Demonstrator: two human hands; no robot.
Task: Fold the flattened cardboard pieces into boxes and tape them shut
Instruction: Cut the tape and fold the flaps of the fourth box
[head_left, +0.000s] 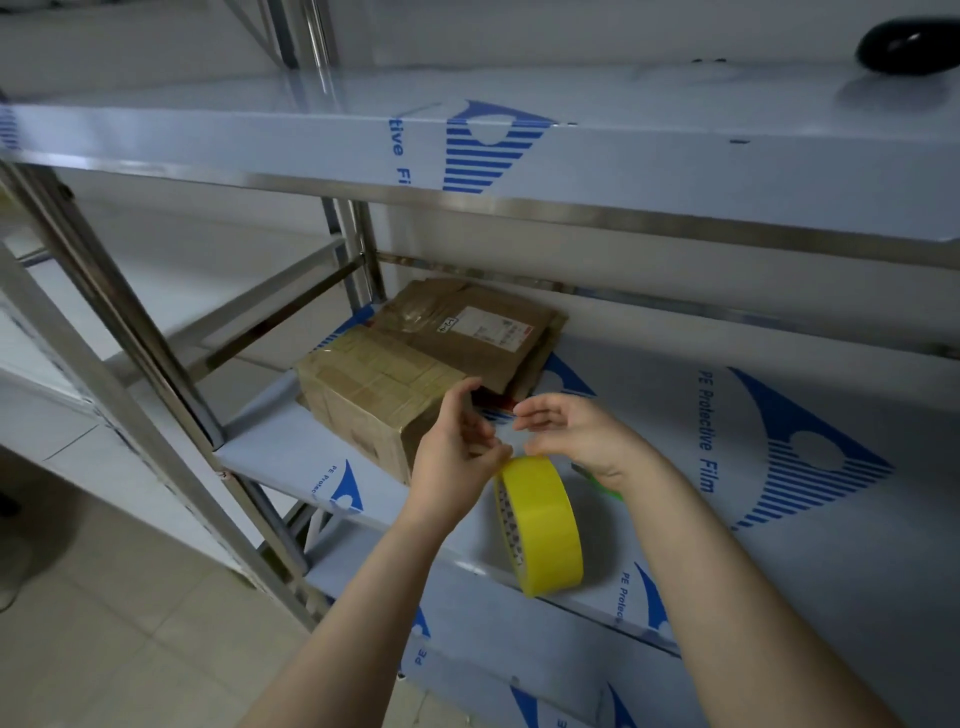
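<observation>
A yellow tape roll (543, 525) stands on edge at the front of the middle shelf (779, 571). My left hand (454, 452) pinches the tape at the top of the roll, and a thin clear strip seems to rise between my hands. My right hand (576, 436) hovers just right of it, fingers loosely curved, thumb near the roll's top. Behind my left hand sits a folded, taped cardboard box (374, 395). Further back lies a stack of flattened cardboard pieces (467, 332), the top one bearing a white label.
The shelving is steel, covered in white protective film with blue print. An upper shelf (675, 171) overhangs the work area. A green object (605, 486) peeks out under my right wrist. A dark round object (909, 44) sits on top at the right. Tiled floor lies to the left.
</observation>
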